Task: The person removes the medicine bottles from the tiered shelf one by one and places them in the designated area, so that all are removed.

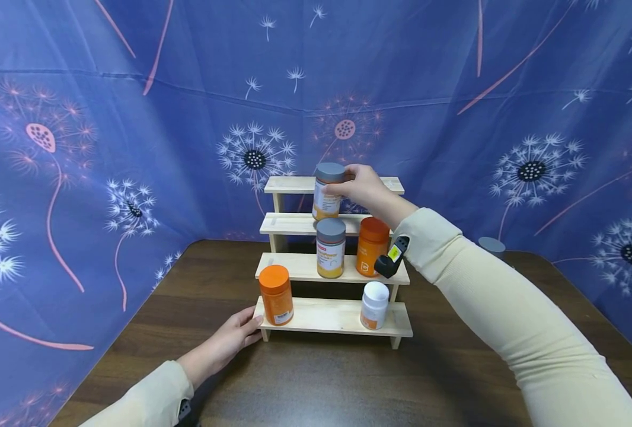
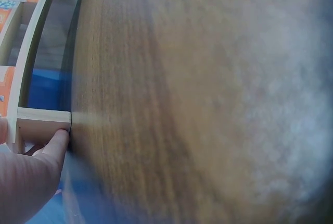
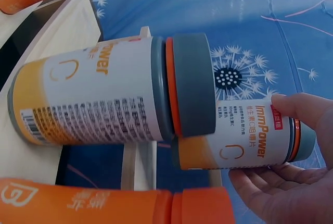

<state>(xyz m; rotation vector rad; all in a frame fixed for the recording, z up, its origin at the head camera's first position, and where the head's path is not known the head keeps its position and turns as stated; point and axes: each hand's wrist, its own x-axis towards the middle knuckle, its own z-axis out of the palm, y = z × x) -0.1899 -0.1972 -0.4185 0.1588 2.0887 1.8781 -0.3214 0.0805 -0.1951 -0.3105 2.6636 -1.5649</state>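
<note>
My right hand (image 1: 363,188) grips a supplement bottle (image 1: 325,204) with a grey lid and a white and yellow label. Its base is at the second shelf from the top; whether it touches the wood I cannot tell. In the right wrist view, thumb and fingers lie on opposite sides of that bottle (image 3: 234,138). Down at the lowest shelf, my left hand (image 1: 230,339) holds the left end of the tiered wooden stand (image 1: 321,314). The left wrist view has a finger against the stand's leg (image 2: 44,122). A matching grey-lidded bottle (image 1: 330,252) stands one shelf below the gripped one.
Beside the matching bottle stands an orange bottle (image 1: 371,252). The lowest shelf carries another orange bottle (image 1: 277,296) at left and a small white bottle (image 1: 374,305) at right. A grey lid (image 1: 492,244) shows behind my right sleeve. Blue patterned cloth (image 1: 198,148) hangs behind the brown table (image 1: 294,379).
</note>
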